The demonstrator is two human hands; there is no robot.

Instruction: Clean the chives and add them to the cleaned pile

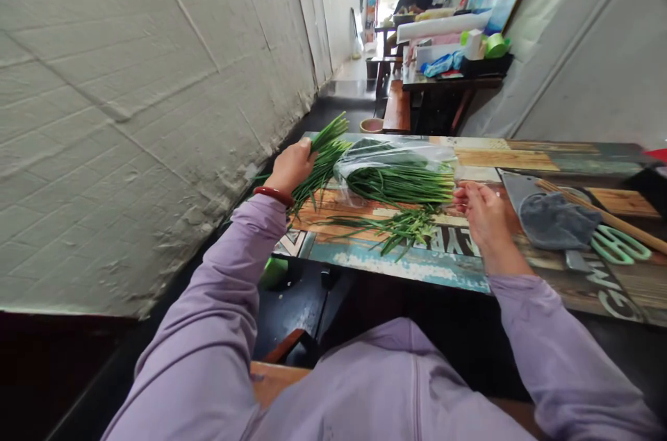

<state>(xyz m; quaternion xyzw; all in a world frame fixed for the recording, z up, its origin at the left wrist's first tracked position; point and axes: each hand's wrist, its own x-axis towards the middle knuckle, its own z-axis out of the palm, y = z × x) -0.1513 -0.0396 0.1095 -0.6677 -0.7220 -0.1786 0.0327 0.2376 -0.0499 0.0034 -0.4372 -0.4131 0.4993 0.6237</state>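
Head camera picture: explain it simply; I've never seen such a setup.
There is no machine here, only a person working bare-handed. The one picture comes from a camera on that person's head, looking forward and down. The left hand grips a bunch of green stalks. The right hand is beside more stalks, partly covered by a clear bag; whether that hand pinches anything is hard to tell. On the table also lie loose greens and, to the right, a grey cloth and scissors.

Green-handled scissors [620, 244] lie beside a crumpled grey cloth [560, 220].
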